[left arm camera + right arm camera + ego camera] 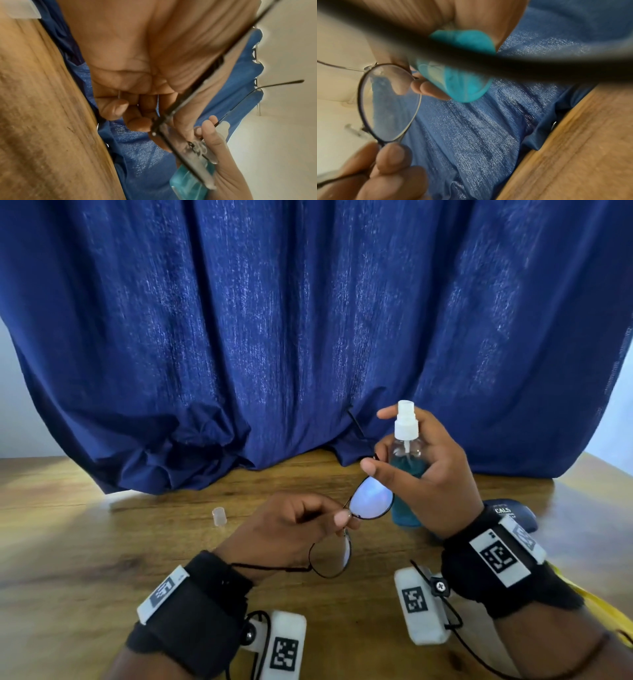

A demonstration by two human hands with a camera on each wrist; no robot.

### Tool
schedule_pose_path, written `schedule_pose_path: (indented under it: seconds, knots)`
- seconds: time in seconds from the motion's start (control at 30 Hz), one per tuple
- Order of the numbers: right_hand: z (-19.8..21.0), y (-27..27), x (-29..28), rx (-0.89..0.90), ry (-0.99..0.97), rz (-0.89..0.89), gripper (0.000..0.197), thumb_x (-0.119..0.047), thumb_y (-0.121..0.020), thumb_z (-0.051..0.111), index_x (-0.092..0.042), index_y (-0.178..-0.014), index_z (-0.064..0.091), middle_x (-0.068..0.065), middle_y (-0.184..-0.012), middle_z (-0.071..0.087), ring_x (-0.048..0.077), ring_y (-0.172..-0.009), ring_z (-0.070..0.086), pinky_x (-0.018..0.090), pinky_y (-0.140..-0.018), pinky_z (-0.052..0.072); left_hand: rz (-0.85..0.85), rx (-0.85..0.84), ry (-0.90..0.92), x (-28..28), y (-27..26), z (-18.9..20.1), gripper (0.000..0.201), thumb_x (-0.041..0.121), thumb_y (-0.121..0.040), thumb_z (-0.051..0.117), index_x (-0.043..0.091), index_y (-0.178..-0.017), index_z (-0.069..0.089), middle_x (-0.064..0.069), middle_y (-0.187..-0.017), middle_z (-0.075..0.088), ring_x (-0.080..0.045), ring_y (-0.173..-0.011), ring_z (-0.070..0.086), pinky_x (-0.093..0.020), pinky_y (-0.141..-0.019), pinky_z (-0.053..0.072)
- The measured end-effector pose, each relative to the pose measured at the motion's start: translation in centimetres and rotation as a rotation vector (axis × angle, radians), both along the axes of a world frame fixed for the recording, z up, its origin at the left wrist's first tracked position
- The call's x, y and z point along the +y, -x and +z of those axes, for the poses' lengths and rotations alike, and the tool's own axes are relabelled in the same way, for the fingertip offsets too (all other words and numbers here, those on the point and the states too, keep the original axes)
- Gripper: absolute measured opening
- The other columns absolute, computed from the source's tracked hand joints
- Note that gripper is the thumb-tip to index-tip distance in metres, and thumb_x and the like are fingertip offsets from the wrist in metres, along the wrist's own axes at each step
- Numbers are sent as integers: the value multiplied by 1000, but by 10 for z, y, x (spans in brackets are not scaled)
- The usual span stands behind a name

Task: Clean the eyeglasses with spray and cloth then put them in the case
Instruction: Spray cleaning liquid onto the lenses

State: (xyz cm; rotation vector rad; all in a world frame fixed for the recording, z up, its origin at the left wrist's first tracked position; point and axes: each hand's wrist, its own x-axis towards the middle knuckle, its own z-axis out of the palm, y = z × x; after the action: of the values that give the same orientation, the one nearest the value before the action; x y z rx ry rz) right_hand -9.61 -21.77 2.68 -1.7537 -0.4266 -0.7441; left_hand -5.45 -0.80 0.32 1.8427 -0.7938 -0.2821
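Thin black wire makes up the eyeglasses (346,529), and we pinch them in our left hand (291,529) at the bridge between the two round lenses, thumb against fingertips, holding them in the air just above the tabletop (85,542). That frame will likely feel light and springy, easy to bend, and the lenses are smooth and prone to smears, so we judge the bridge or rim the right hold, never the glass.

Just beyond, our right hand (431,474) wraps the spray bottle (406,460), fingers curled round its clear plastic body, index finger raised beside the white pump head. The bottle is a rigid cylinder, part filled with teal liquid, and it may turn slippery once wet. Its nozzle seems to face the upper lens, though the angle is hard to read.

Farther left a small translucent cap (219,516) stands on the wood grain. A dark case (513,513) lies behind our right wrist, and pleated blue curtain (308,320) hangs behind.
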Motion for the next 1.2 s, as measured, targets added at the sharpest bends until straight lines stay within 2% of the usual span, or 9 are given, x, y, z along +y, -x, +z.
schedule_pose_path:
  seconds: [0.17, 0.23, 0.33, 0.43, 0.6, 0.77, 0.93, 1.1, 1.2]
  knots:
    - [-1, 0, 5, 27, 9, -2, 50, -11, -83, 81, -20, -126, 56, 12, -81, 65, 28, -76, 64, 29, -73, 57, 53, 17, 3, 0, -3, -5, 15, 30, -93, 71, 19, -98, 80, 12, -98, 82, 1, -93, 74, -11, -80, 52]
    - [-3, -1, 7, 22, -2, 12, 59, -12, -84, 80, -24, -134, 52, 11, -85, 67, 24, -74, 66, 31, -71, 58, 82, 74, 63, 0, 0, -6, 20, 33, -89, 72, 17, -96, 82, 8, -98, 82, -1, -95, 74, -11, -80, 53]
    - [-6, -4, 7, 23, -73, -3, 76, -24, -87, 75, -39, -149, 34, 10, -91, 68, 24, -59, 66, 44, -53, 58, 257, 144, 230, 3, -3, -3, 18, 30, -87, 76, 13, -89, 83, 3, -94, 83, -8, -95, 76, -14, -80, 54]
    - [-7, -5, 3, -49, 73, -177, 63, -30, -94, 66, -36, -148, 36, 9, -83, 64, 31, -52, 60, 48, -51, 56, 439, 198, 390, 10, -12, -4, 18, 20, -91, 74, 9, -79, 81, -5, -91, 82, -19, -98, 76, -26, -89, 53]
    - [-9, -8, 2, -143, 297, -241, 51, -20, -97, 63, -42, -138, 44, -10, -79, 57, 17, -61, 56, 30, -59, 52, 467, 239, 440, 9, -14, -6, 19, 21, -92, 72, 8, -83, 81, -3, -92, 83, -12, -96, 75, -30, -94, 48]
    - [-14, -13, -3, -62, 454, -235, 48, -20, -97, 65, -40, -136, 45, -32, -85, 56, 0, -72, 59, 9, -66, 41, 440, 207, 457, 3, -11, -7, 18, 22, -92, 72, 9, -84, 81, -2, -94, 83, -13, -102, 75, -27, -92, 47]
    - [-14, -11, -1, -66, 498, -274, 38, -17, -97, 66, -32, -129, 50, -20, -68, 52, 0, -67, 58, 6, -61, 39, 444, 202, 466, 2, -12, -9, 17, 21, -92, 72, 9, -84, 81, -2, -93, 83, -12, -100, 75, -25, -88, 46]
    - [-10, -8, 2, -121, 431, -266, 52, -20, -96, 67, -41, -139, 44, -27, -83, 52, 2, -74, 58, 12, -69, 42, 475, 191, 487, 5, -12, -7, 18, 22, -93, 72, 11, -85, 82, 1, -93, 83, -5, -97, 74, -24, -89, 45]
    - [-9, -6, 5, -145, 473, -217, 55, -20, -95, 68, -40, -140, 44, -31, -85, 53, 3, -75, 60, 8, -69, 44, 536, 177, 529, 12, -16, -4, 19, 25, -93, 72, 12, -84, 83, 2, -91, 83, -1, -91, 75, -23, -86, 47]
